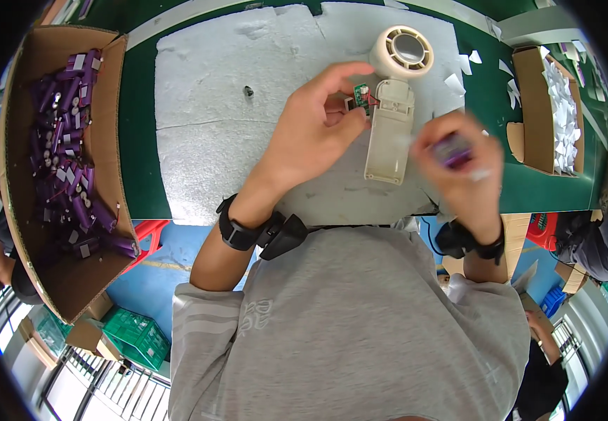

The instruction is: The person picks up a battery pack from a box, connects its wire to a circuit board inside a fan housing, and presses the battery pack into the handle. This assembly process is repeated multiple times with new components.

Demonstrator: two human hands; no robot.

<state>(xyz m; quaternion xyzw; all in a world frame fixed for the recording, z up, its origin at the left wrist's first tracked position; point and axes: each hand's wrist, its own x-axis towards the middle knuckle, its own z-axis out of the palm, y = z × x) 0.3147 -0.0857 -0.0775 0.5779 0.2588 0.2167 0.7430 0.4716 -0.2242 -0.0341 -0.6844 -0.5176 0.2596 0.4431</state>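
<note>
A cream handheld fan lies on the white foam sheet, its round head (pixel 403 50) at the far end and its open handle shell (pixel 390 140) pointing toward me. My left hand (pixel 311 130) is beside the handle's upper left, with thumb and fingers closed around a small green circuit board (pixel 362 92). Thin red wires run from that board into the shell. To the right of the handle, my right hand (pixel 469 168) grips a purple battery (pixel 452 150). Motion blurs this hand, and its fingers partly cover the battery.
A large cardboard box (pixel 111 140) of purple batteries stands at the left. A smaller carton (pixel 537 109) with white paper pieces is at the right, and loose white pieces (pixel 454 85) lie near the fan. The foam sheet (pixel 212 84) covers the green table (pixel 140 126). Other people are at both sides.
</note>
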